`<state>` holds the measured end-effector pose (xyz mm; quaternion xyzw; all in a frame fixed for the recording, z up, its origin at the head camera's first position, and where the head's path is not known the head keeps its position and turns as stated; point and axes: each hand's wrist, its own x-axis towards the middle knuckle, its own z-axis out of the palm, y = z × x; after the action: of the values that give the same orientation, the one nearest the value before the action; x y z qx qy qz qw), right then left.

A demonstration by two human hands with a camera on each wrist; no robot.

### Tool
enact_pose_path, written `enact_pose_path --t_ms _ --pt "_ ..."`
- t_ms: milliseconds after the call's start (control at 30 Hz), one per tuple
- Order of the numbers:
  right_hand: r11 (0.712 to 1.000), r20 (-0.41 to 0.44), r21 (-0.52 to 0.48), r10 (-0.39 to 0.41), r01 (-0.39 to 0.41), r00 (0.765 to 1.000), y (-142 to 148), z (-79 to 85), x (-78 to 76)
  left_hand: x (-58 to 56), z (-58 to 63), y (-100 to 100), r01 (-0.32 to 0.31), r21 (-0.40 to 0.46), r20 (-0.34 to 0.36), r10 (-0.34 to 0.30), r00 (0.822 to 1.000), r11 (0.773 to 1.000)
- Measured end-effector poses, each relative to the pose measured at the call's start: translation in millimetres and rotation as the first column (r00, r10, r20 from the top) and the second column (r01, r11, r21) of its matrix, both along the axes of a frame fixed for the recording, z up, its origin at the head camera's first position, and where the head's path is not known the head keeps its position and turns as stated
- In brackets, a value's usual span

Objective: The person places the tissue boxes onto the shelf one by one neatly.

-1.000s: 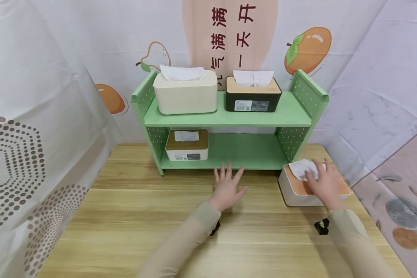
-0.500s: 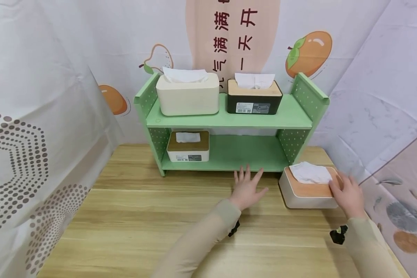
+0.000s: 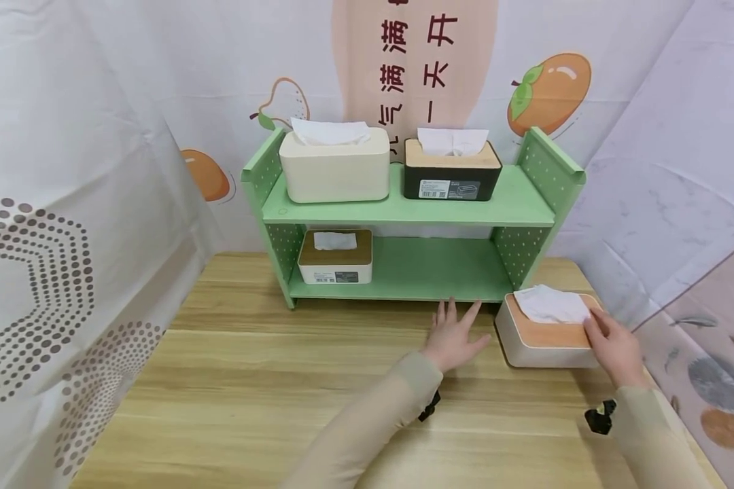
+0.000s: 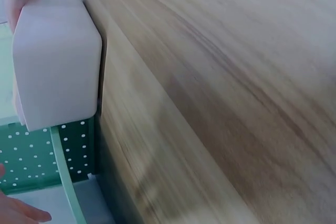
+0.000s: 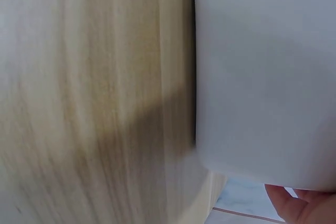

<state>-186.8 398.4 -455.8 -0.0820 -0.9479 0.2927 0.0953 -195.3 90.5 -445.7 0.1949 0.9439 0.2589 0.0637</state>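
A white tissue box [image 3: 550, 339] with an orange-brown lid stands on the table just in front of the shelf's right end, a tissue lying over its lid. My right hand [image 3: 614, 346] holds its right end, thumb at the lid's edge and fingers round the far corner. Close up in the right wrist view, the white box wall [image 5: 262, 77] shows fingers [image 5: 299, 205] bent at its end. My left hand [image 3: 455, 343], fingers spread, is over the table left of the box, apart from it. The left wrist view shows the box's left end [image 4: 58, 61].
A green two-tier shelf [image 3: 440, 268] stands at the back. On its top tier are a cream tissue box [image 3: 336, 173] and a black tissue box [image 3: 449, 180] with a wooden lid. A small white tissue box [image 3: 336, 261] with a brown lid sits at lower left. Fabric hangs around.
My right hand has gone from above the lid to the box's right end. My left hand, fingers still spread, has moved right toward the box. The box stays where it was.
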Motion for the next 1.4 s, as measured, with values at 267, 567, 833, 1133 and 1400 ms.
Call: enact_pose_path --t_ms 267,567,833,1133,1400 --pt "1.0 -0.01 0.005 0.029 -0.029 1.0 -6.2 0.3 1.5 4.8 0.2 6.0 -0.007 -0.022 0.027 0.007 1.0 1.0" --pt "0.999 -0.061 0.02 0.034 -0.032 0.998 -24.6 -3.2 7.8 7.8 -2.9 10.4 0.003 -0.013 0.043 -0.002 0.999 1.0" --pt "1.0 -0.064 0.013 0.02 -0.019 0.998 -45.3 -3.8 15.3 12.4 -10.0 10.4 0.028 0.022 0.118 -0.03 0.993 0.999" --pt "1.0 -0.081 0.009 0.004 -0.004 0.997 -61.4 -6.4 20.5 15.1 -13.8 6.7 0.041 0.137 0.18 -0.066 0.981 0.99" --pt "0.999 -0.079 -0.028 0.025 -0.027 0.997 -69.5 -4.6 22.7 15.9 -16.8 1.5 0.079 0.203 0.141 -0.109 0.984 0.976"
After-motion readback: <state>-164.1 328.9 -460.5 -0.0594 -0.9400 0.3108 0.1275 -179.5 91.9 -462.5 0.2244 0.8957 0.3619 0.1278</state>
